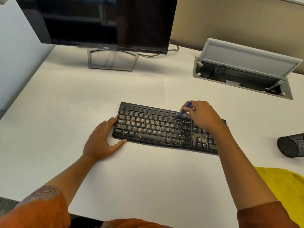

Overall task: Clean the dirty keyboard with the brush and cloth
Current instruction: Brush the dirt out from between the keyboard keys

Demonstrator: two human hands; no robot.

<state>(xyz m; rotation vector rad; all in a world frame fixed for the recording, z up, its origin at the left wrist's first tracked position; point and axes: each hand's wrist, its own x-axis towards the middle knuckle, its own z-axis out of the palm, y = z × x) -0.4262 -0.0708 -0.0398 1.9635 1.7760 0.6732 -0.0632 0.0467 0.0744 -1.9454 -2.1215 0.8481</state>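
A black keyboard (154, 127) speckled with brown dirt lies on the white desk (82, 96). My right hand (203, 115) holds a small blue brush (184, 111) over the keyboard's upper right keys, with the bristles down on them. My left hand (103, 139) rests flat on the desk against the keyboard's left end, fingers straight and thumb along its front edge. A yellow cloth (284, 186) lies at the desk's right front, partly behind my right forearm.
A dark Dell monitor (102, 22) on a grey stand sits at the back. An open grey cable box (243, 71) is set in the desk at the back right. A black mesh cup (291, 145) lies on its side at the right edge.
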